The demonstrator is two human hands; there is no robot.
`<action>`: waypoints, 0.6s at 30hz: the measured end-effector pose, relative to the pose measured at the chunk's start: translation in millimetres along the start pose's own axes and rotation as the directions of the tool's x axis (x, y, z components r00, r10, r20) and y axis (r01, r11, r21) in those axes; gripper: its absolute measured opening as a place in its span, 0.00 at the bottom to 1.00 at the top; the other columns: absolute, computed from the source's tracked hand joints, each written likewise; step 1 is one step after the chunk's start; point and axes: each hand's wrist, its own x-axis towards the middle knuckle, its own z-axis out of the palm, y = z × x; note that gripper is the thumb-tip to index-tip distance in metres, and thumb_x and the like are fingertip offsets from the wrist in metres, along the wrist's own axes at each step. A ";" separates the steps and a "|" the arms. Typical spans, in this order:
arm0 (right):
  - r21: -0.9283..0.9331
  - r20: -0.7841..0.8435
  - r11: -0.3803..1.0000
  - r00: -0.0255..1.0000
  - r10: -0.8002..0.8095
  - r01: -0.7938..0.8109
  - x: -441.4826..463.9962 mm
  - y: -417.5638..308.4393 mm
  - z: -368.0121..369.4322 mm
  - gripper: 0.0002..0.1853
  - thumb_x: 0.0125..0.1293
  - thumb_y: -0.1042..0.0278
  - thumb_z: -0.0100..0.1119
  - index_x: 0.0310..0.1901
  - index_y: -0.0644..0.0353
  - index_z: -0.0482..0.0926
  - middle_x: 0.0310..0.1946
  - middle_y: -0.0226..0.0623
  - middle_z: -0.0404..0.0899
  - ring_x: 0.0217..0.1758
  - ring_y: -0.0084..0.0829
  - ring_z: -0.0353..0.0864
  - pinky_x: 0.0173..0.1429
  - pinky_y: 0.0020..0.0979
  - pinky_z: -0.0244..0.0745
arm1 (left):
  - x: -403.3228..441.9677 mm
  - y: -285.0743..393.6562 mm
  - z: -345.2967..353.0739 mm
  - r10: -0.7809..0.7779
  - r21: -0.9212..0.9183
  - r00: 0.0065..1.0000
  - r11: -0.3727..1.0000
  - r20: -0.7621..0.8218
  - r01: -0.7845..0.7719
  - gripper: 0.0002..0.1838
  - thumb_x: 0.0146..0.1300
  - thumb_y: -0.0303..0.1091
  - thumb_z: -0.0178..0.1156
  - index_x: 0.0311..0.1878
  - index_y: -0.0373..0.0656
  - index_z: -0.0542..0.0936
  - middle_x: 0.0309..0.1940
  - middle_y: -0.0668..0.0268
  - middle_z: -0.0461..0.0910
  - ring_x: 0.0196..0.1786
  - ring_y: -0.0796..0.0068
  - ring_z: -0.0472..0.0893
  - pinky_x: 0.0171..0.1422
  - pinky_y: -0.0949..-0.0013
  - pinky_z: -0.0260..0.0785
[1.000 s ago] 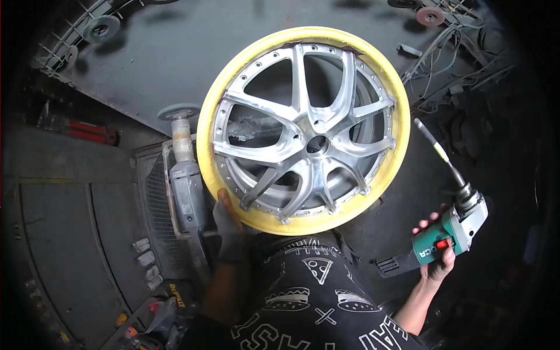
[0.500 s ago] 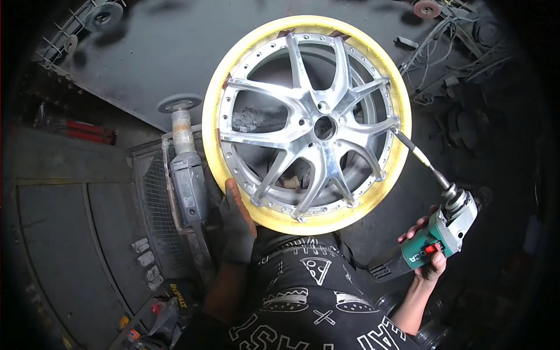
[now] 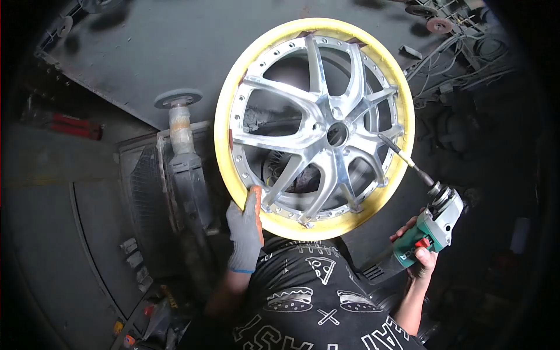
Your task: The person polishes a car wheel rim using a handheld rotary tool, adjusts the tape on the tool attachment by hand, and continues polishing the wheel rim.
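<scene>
A silver multi-spoke wheel rim (image 3: 315, 140) with yellow tape around its outer edge (image 3: 228, 157) faces me. My left hand (image 3: 246, 224), in a grey glove with orange on it, grips the taped edge at the lower left, thumb in front; its other fingers are mostly hidden. My right hand (image 3: 421, 256), bare, is wrapped around a green electric grinder (image 3: 415, 242) with a red switch. From the tool's metal head runs a long thin shaft (image 3: 408, 160), its tip over or against the right-hand spoke; I cannot tell whether it touches.
Left of the wheel stands a grey machine (image 3: 188, 169) with a round disc (image 3: 178, 98) on top. Cables (image 3: 437, 73) and discs (image 3: 438, 25) hang at the upper right. A red object (image 3: 76, 125) lies at the far left. Bags and small items (image 3: 160, 318) sit at the lower left.
The shaft's tip has moved from the spoke's outer end inward toward the hub. In view, the wheel and my left hand have shifted slightly right, while the grinder has shifted slightly left.
</scene>
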 end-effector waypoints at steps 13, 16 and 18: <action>-0.136 -0.026 0.988 0.997 0.074 -0.077 34.3 -43.2 33.0 0.56 0.39 0.58 0.80 0.71 0.59 0.59 0.58 0.44 0.72 0.61 0.45 0.76 0.61 0.50 0.80 | -3.0 3.7 -0.6 0.089 0.225 0.987 0.973 -0.136 -0.057 0.07 0.69 0.29 0.62 0.35 0.38 0.78 0.23 0.75 0.73 0.24 0.88 0.68 0.27 0.78 0.57; -0.117 -0.038 0.987 0.994 0.107 -0.111 38.1 -39.9 35.4 0.54 0.39 0.58 0.80 0.70 0.61 0.61 0.58 0.45 0.71 0.57 0.46 0.79 0.57 0.49 0.81 | -6.8 6.2 0.6 0.064 0.232 0.985 0.972 -0.162 -0.025 0.07 0.69 0.31 0.61 0.35 0.37 0.79 0.23 0.75 0.73 0.24 0.87 0.68 0.28 0.78 0.58; -0.180 -0.007 0.978 0.994 0.106 -0.105 40.0 -38.4 31.4 0.53 0.38 0.58 0.80 0.67 0.62 0.63 0.57 0.45 0.72 0.51 0.45 0.81 0.52 0.47 0.82 | -9.1 7.6 1.6 0.064 0.229 0.982 0.973 -0.177 -0.022 0.08 0.70 0.31 0.60 0.36 0.37 0.79 0.24 0.74 0.73 0.25 0.87 0.69 0.29 0.78 0.59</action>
